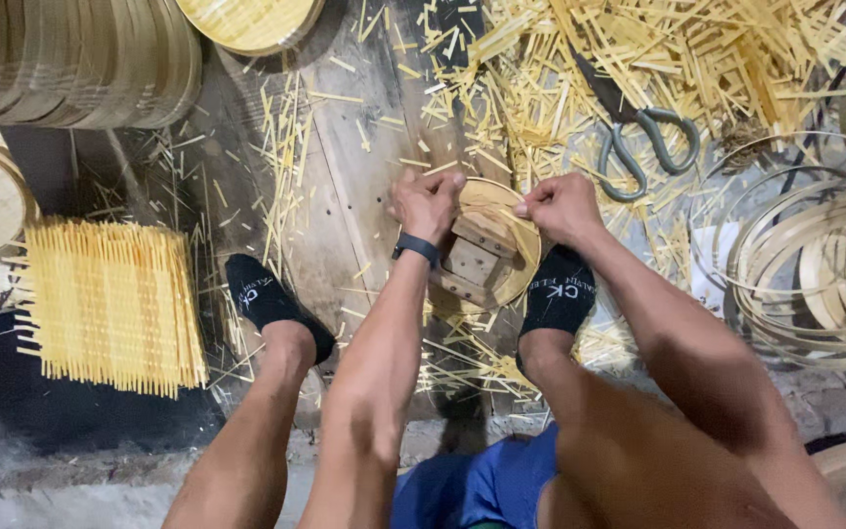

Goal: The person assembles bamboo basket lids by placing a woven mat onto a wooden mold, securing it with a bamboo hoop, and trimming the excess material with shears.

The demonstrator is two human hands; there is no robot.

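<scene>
2 hands work at the rim of 1 round bamboo frame [526,235], which stands on the wooden board [354,196] directly under them and holds a wooden block form [477,260] inside. The left hand [427,204] is curled closed, fingertips pinching the near rim; the right hand [562,206] is likewise closed, pinching the rim on the opposite side. Judging by the grip, the step in hand is fitting or tightening the rim band around the form, and the next move seems to call for steady, even pressure from both sides so the thin strip does not slip or split. Beyond the right hand lies 1 pair of scissors [638,137] among loose bamboo slivers [697,59]; further right sit several bamboo hoops [815,264], too overlapped to count. Left of the left hand lies 1 woven bamboo mat [110,304].
</scene>
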